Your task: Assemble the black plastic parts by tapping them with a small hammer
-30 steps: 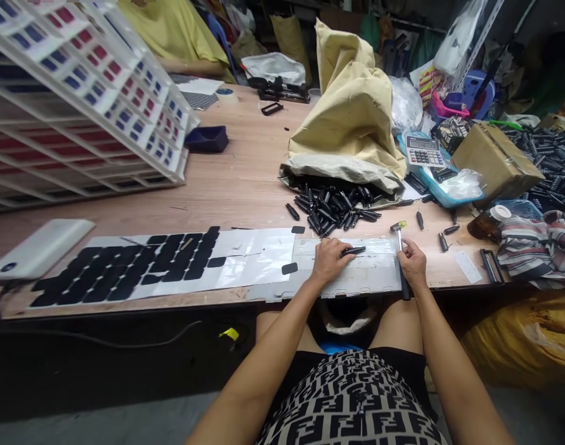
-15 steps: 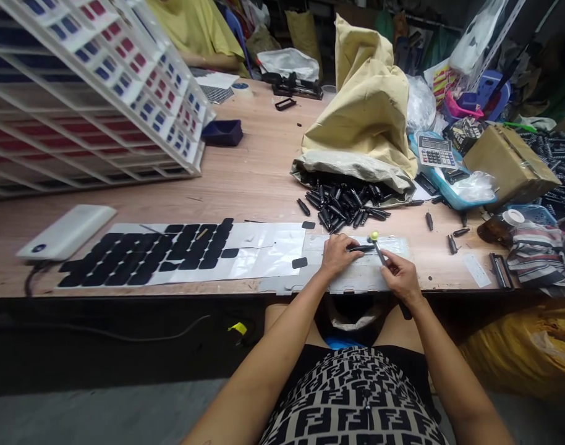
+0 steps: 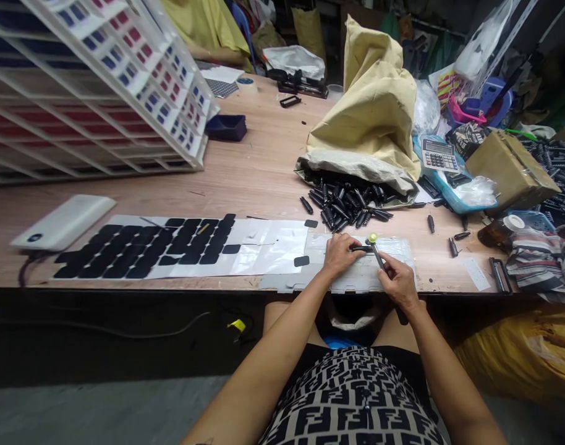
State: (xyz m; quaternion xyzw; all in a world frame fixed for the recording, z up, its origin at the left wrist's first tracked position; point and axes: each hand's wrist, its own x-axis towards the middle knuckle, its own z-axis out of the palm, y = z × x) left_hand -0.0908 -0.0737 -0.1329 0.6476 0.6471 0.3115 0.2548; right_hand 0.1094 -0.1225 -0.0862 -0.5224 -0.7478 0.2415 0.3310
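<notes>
My left hand (image 3: pixel 340 254) pinches a slim black rod-like part (image 3: pixel 362 248) against a pale work board (image 3: pixel 356 279) at the table's front edge. The fingers cover its left end. In my right hand (image 3: pixel 399 283) is a small hammer (image 3: pixel 375 247) with a yellow-green face and a dark handle that sticks out below the fist. Its head is at the right end of the black part; whether they touch I cannot tell. Behind my hands lies a pile of black cylindrical pieces (image 3: pixel 342 201), at the mouth of a beige sack (image 3: pixel 368 105).
Left of the board, a white sheet (image 3: pixel 273 247) carries rows of black stickers, beside a white box-like device (image 3: pixel 64 222). A white plastic crate (image 3: pixel 190 133) stands at far left. On the right are a calculator (image 3: pixel 439 156), a cardboard box (image 3: pixel 509 167) and a striped cloth (image 3: pixel 539 259). Another person's yellow shirt shows behind.
The view has shifted slightly. The hammer and my right hand have moved a little left, toward my left hand. Both grips are unchanged.
</notes>
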